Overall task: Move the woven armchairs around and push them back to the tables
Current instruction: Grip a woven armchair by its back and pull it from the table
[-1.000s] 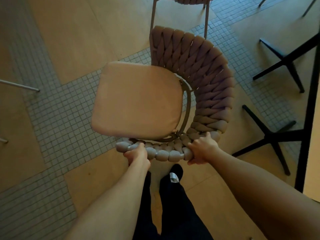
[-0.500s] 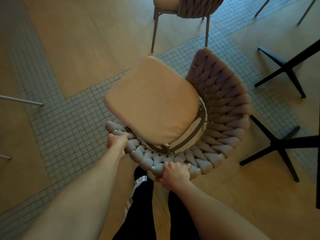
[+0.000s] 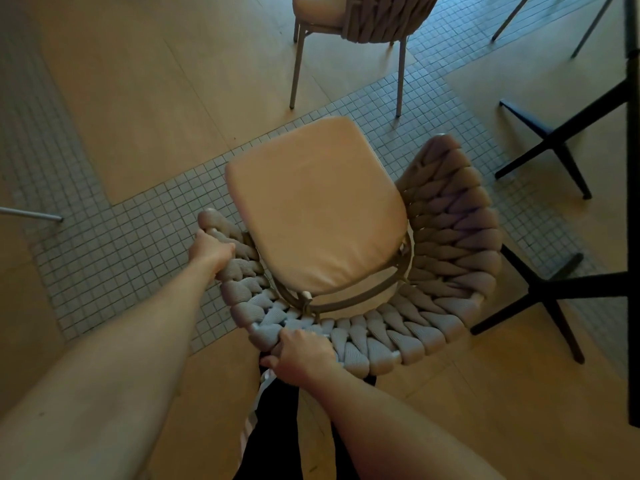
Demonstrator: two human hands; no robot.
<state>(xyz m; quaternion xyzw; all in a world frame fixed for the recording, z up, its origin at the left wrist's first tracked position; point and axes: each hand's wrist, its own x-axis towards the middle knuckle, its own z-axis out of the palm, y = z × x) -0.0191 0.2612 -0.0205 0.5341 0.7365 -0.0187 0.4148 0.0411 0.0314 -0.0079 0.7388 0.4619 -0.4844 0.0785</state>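
A woven armchair point(image 3: 450, 244) with a tan seat cushion point(image 3: 318, 209) stands right in front of me, its curved braided back wrapping from lower left round to the right. My left hand point(image 3: 211, 251) grips the left end of the woven rim. My right hand point(image 3: 301, 355) grips the rim at the bottom of the curve, just above my legs. The chair's legs are hidden beneath the seat.
A second woven armchair point(image 3: 367, 19) stands at the top centre on thin metal legs. Black cross-shaped table bases point(image 3: 554, 292) stand at the right, beside a dark table edge point(image 3: 633, 237). A metal leg point(image 3: 31, 214) pokes in from the left. The floor is wood and small tiles.
The chair has swung round clockwise, its seat front now pointing up and left. My left hand slid out to the rim's left end; my right hand moved toward the bottom centre.
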